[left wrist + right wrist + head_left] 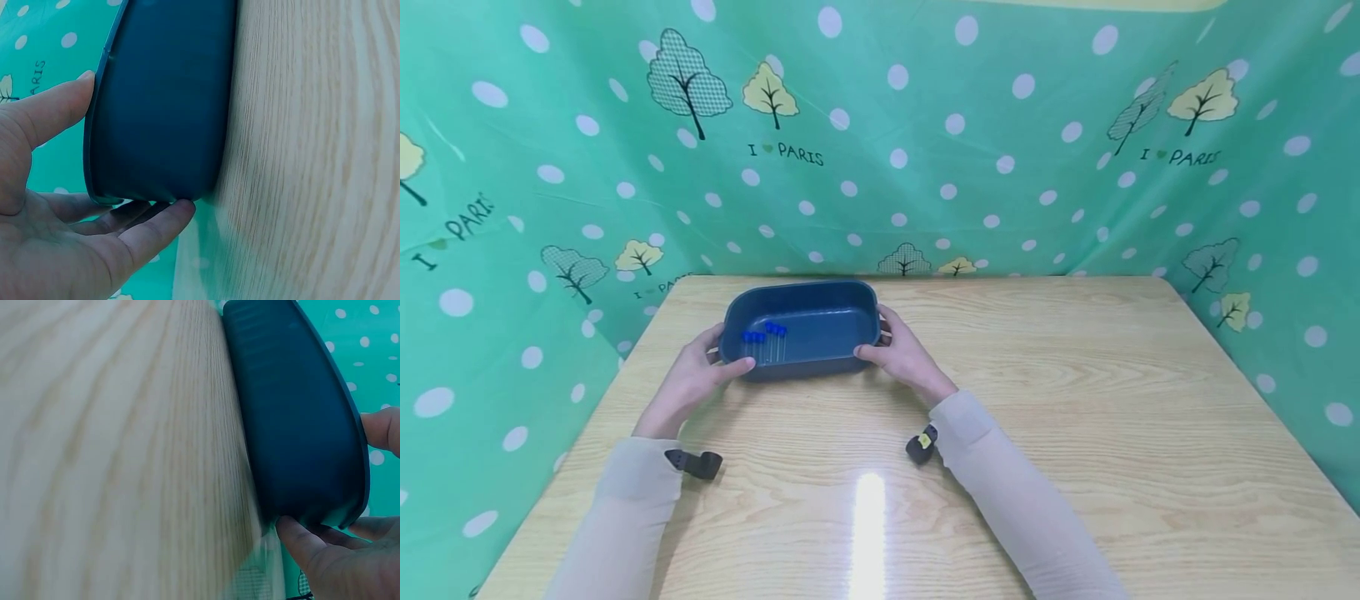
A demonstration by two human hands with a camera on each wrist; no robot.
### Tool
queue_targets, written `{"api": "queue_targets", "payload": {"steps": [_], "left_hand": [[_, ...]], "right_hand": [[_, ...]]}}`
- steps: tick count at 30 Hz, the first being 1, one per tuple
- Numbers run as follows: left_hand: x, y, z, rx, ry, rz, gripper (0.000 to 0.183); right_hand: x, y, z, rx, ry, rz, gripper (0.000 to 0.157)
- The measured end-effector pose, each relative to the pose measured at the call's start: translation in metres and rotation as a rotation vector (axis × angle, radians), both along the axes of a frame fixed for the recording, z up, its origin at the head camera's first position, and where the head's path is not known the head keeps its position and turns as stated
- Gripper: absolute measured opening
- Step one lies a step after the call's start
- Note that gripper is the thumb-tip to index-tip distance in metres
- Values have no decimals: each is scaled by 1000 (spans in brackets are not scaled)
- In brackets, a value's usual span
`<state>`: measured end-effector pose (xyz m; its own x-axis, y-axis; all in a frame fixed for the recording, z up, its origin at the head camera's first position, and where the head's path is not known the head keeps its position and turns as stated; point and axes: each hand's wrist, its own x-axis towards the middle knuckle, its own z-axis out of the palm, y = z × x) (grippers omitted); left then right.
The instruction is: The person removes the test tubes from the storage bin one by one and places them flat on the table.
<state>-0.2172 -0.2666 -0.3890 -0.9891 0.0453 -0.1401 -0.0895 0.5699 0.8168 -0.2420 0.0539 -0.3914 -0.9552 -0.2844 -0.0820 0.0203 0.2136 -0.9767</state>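
Observation:
A dark blue rectangular plastic basin with rounded corners is at the far left part of the table. Several small bright blue pieces lie in its left half; their kind is too small to tell. My left hand grips the left end, its thumb on the near rim and its fingers against the end wall. At the opposite end, my right hand holds the basin the same way. Both wrist views show the basin's side wall close to the tabletop; I cannot tell whether its base touches the wood.
The light wood table stretches out to the right and in front of the basin. Behind it and along both sides hangs a green dotted curtain. A small black camera sits at the left wrist, and another camera at the right.

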Motion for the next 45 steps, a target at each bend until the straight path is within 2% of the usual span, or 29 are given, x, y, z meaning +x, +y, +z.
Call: {"api": "queue_targets", "payload": {"steps": [4, 9, 22, 45], "left_hand": [[-1, 0, 0, -11, 0, 1, 102], [-1, 1, 0, -15, -3, 1, 102], [0, 2, 0, 32, -1, 4, 100], [-2, 8, -2, 20, 4, 13, 102]], "right_hand": [[-7, -1, -14, -8, 17, -20, 86], [-7, -2, -19, 7, 49, -48, 85], [-6, -2, -18, 5, 36, -65, 86], [-6, 4, -17, 22, 32, -71, 87]]}}
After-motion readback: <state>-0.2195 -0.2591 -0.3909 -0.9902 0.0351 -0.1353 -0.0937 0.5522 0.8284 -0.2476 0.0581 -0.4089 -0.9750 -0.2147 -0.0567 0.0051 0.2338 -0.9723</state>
